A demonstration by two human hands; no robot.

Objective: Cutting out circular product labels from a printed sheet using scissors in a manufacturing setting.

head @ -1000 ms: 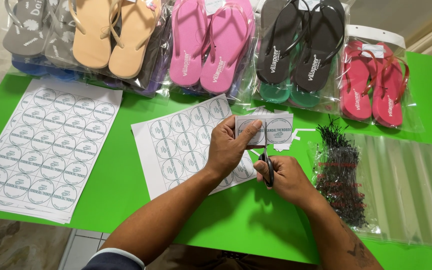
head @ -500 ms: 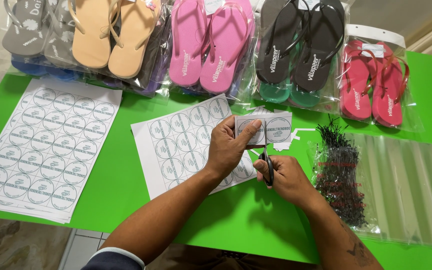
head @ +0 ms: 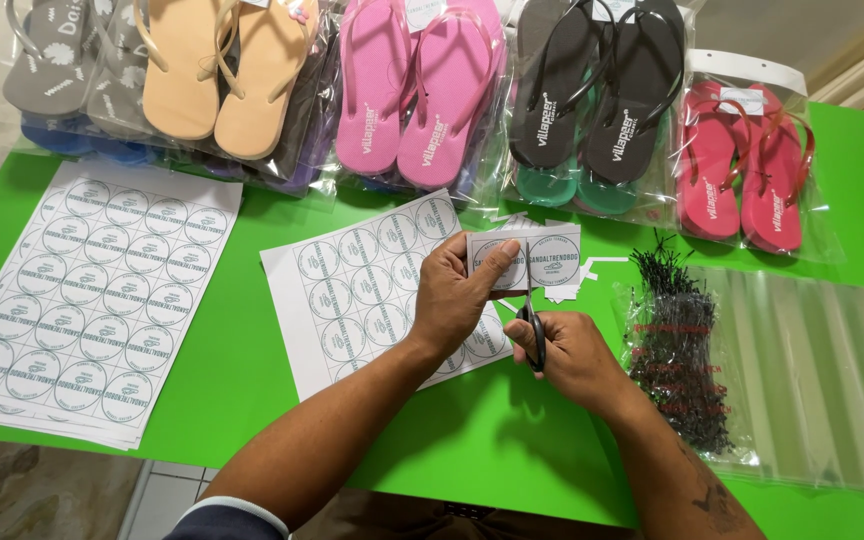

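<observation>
My left hand (head: pixel 462 295) holds a small strip of paper (head: pixel 552 258) printed with round labels, above the green table (head: pixel 232 370). My right hand (head: pixel 567 355) grips black-handled scissors (head: pixel 530 310), whose blades point up into the strip between two of the round labels. Under my left hand lies a partly cut sheet of round labels (head: pixel 362 290).
A stack of full label sheets (head: pixel 82 300) lies at the left. Bagged flip-flops line the far edge: grey and tan (head: pixel 182 70), pink (head: pixel 412 90), black (head: pixel 602 100), red (head: pixel 742 170). A bag of black tag fasteners (head: pixel 677 350) and clear bags (head: pixel 812 370) lie at the right.
</observation>
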